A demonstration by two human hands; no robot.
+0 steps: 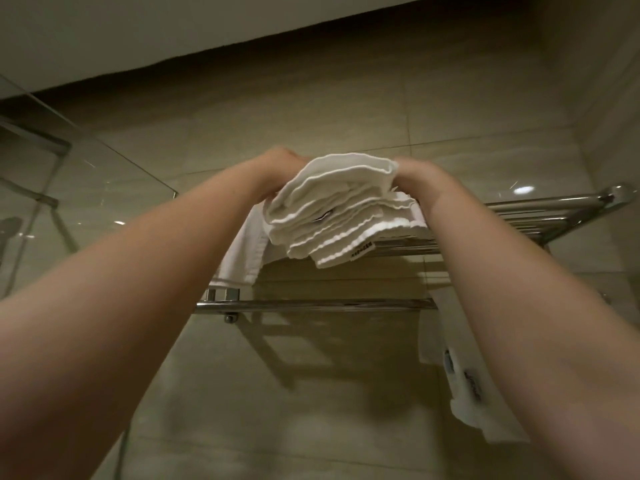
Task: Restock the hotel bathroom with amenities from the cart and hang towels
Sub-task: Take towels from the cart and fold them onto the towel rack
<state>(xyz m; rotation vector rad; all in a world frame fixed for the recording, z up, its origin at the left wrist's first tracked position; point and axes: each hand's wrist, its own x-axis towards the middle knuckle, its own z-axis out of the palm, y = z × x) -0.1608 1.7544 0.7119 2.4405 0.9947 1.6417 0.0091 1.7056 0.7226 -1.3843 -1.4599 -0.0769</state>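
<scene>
Holding the towel stack [339, 213] from both ends, I have my left hand [280, 168] closed on its left side and my right hand [419, 178] closed on its right side. The fingertips are buried in the white folds, so the hands are apart with the stack clamped between them. The stack is up at the front of the chrome rack [540, 209], and its near edges overhang the front rail toward me. I cannot tell whether its weight is fully on the bars. The layers are fanned and uneven, with piped hems and a small label on the lowest near corner.

Just below my left hand a draped towel [244, 251] hangs over the rack's left end and runs in under the stack. Right of my right hand the shelf bars show uncovered all the way to the wall bracket, which is the open room on the shelf. Below both hands the lower bar [311, 305] crosses. Under my right forearm a hanging towel [464, 386] with dark labels drops past it.

Left of my left arm the top edge of a glass panel [86, 174] slants in toward the rack's left end. Beyond the hands is the tiled wall [346, 116], with the ceiling [173, 22] well above the stack.
</scene>
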